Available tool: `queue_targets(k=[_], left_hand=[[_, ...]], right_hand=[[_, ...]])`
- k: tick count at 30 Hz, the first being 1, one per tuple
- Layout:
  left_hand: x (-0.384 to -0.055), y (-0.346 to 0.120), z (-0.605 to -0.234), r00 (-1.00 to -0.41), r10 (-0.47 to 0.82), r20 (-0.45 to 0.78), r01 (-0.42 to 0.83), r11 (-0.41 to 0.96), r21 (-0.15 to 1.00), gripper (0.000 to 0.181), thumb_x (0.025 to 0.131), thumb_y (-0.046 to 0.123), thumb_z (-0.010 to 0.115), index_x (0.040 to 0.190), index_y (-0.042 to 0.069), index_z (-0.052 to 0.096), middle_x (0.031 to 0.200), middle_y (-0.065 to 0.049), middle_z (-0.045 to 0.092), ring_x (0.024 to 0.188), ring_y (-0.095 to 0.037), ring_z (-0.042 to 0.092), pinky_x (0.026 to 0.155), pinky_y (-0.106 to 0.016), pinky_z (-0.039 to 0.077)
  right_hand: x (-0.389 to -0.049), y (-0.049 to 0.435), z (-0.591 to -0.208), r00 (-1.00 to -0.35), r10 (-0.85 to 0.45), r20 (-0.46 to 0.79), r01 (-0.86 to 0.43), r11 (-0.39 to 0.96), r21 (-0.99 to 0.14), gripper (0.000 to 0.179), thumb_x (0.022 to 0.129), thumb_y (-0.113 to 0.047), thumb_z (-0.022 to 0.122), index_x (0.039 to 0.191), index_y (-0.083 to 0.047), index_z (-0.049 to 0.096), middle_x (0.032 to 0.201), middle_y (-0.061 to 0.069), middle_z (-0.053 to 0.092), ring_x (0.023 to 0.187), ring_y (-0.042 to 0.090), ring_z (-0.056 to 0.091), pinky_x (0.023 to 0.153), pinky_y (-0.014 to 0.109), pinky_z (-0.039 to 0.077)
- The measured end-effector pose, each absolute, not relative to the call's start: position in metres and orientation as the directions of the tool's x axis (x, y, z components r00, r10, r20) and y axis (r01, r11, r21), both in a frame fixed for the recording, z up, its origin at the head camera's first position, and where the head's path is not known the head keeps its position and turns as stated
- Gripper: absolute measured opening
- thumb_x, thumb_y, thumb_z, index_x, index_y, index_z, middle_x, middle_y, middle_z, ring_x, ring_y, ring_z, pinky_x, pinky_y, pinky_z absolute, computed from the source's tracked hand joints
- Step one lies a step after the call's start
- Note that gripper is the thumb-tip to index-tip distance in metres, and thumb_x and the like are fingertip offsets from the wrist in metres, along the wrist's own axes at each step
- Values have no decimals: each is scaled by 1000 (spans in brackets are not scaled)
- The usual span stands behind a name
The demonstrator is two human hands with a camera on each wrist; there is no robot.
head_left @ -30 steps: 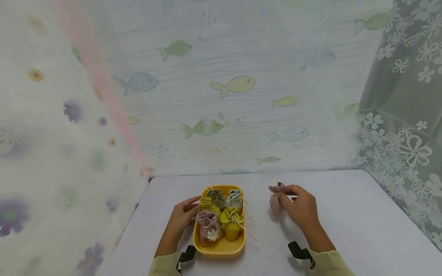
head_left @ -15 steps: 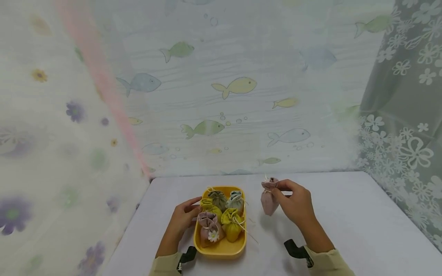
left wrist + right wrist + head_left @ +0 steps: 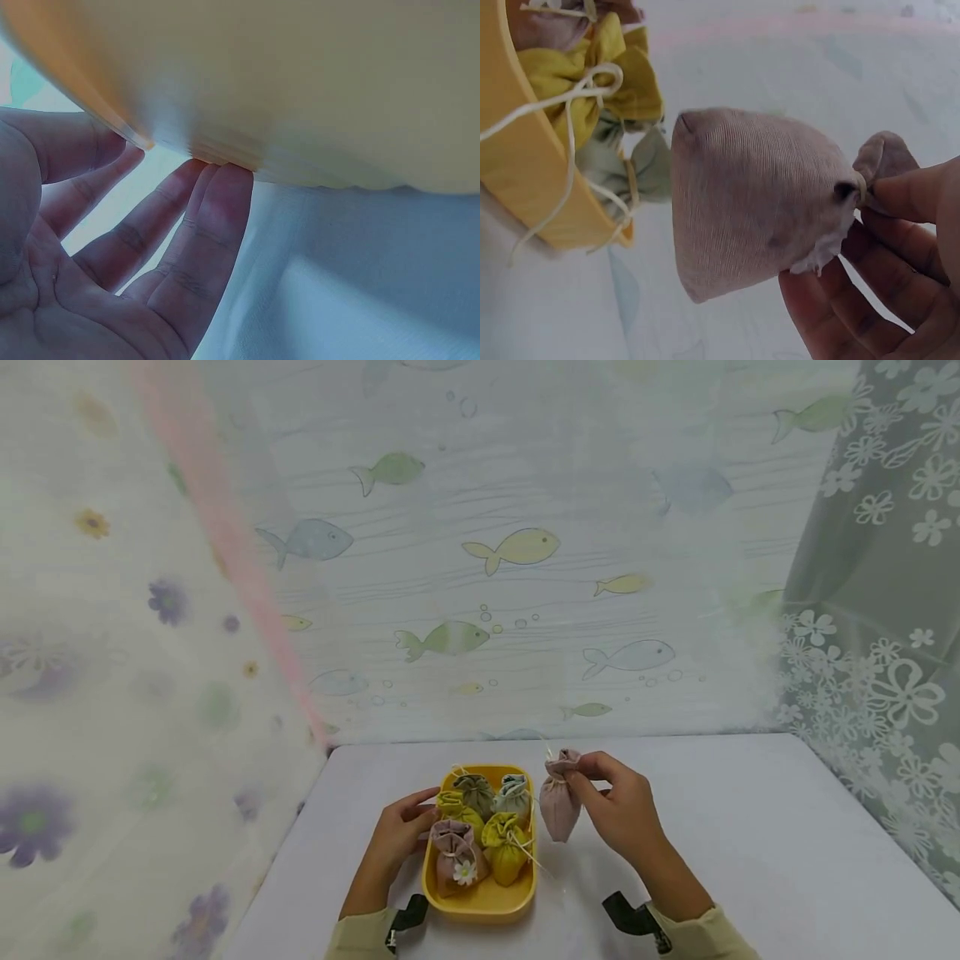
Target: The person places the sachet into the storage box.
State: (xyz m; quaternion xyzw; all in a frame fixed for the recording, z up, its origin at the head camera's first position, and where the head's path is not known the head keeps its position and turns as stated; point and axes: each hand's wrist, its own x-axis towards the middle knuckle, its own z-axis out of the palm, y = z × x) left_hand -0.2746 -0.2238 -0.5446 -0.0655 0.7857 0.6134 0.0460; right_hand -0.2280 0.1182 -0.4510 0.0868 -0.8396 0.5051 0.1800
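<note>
My right hand (image 3: 618, 806) pinches a mauve drawstring pouch (image 3: 560, 806) by its gathered neck. The pouch hangs just right of a yellow tray (image 3: 480, 910), and its wide bottom faces the tray in the right wrist view. A bit of white trim (image 3: 819, 255) shows low on its side. At the tray's left side is my left hand (image 3: 397, 835), fingertips touching the outer wall (image 3: 315, 90). Inside the tray lie another mauve pouch (image 3: 446, 860) with a white daisy, two yellow pouches (image 3: 507, 864), a dark green pouch (image 3: 474, 795) and a pale grey-green pouch (image 3: 512, 795).
A white cloth (image 3: 720, 827) covers the table, whose back edge meets a fish-print curtain (image 3: 517, 610). Flowered fabric hangs on the left, and a lace curtain (image 3: 885, 652) on the right. A loose pale string trails over the tray's right rim.
My right hand has moved left toward the tray, carrying the mauve pouch, which now hangs close to the right rim. My left hand keeps its place at the tray.
</note>
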Motion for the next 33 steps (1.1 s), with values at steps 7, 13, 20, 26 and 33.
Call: queue_targets(k=[7, 13, 20, 26, 33], left_hand=[[-274, -224, -545, -987, -50, -151, -158, 238, 958, 45, 98, 27, 72, 143, 24, 64, 131, -12, 69, 109, -23, 72, 84, -42, 65], [-274, -224, -544, -987, -50, -153, -161, 240, 957, 45, 99, 27, 71, 143, 24, 64, 132, -13, 69, 109, -23, 72, 85, -42, 64], [-273, -224, -543, -987, -45, -153, -159, 243, 957, 46, 98, 29, 72, 143, 24, 63, 131, -11, 69, 108, -22, 72, 85, -42, 64], [-272, -223, -543, -987, -45, -152, -158, 250, 955, 47, 98, 29, 72, 144, 24, 63, 132, -12, 69, 109, -23, 72, 85, -42, 64], [-272, -223, -542, -988, -43, -147, -153, 247, 957, 47, 98, 29, 72, 144, 23, 63, 131, -14, 69, 109, -23, 72, 85, -42, 64]], right_hand=[[-219, 104, -449, -912, -51, 407, -379, 481, -790, 2, 98, -28, 74, 97, -26, 72, 94, -13, 72, 93, 10, 67, 66, 25, 60], [-210, 92, -449, -914, -97, 395, -392, 464, -794, 9, 95, -21, 77, 97, -29, 72, 89, -16, 70, 86, 8, 66, 63, 25, 59], [-204, 82, -450, -907, -129, 401, -413, 455, -789, 13, 94, -19, 77, 96, -30, 71, 86, -17, 69, 82, 6, 65, 62, 24, 59], [-200, 74, -450, -903, -154, 401, -426, 442, -789, 14, 94, -19, 78, 96, -31, 70, 85, -18, 68, 80, 4, 65, 62, 24, 59], [-195, 66, -453, -887, -202, 416, -462, 435, -773, 17, 93, -16, 78, 96, -30, 69, 84, -18, 66, 77, 2, 64, 61, 23, 58]])
